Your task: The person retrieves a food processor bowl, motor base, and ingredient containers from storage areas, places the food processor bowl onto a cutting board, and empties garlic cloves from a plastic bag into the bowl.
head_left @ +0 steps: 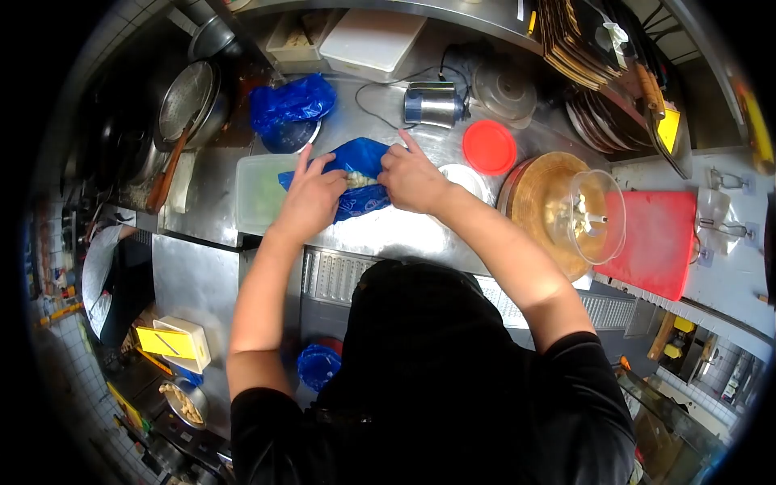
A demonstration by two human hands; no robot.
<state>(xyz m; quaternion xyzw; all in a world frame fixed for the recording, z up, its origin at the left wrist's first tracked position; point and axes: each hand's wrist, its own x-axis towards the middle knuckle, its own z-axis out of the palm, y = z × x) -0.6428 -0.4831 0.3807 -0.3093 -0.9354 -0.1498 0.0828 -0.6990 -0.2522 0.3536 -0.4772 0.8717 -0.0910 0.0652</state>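
Note:
A blue plastic bag (362, 153) lies on the steel counter, with pale chopped food (356, 179) showing in its middle. My left hand (314, 194) grips the bag's left side between bent fingers. On the opposite side, my right hand (411, 176) pinches the bag's edge, its index finger pointing up. A translucent tub (257, 194) with something green in it sits left of my left hand. To the right of the bag are a white round item (465, 179), partly behind my right wrist, and a red round lid (489, 147).
A round wooden chopping block (533, 190) bears a clear processor bowl (610, 218) with a blade and pale pieces. Beyond stand a red cutting board (659, 242), a corded steel appliance (432, 105) and a crumpled blue bag (303, 101). Another person (101, 275) is at far left.

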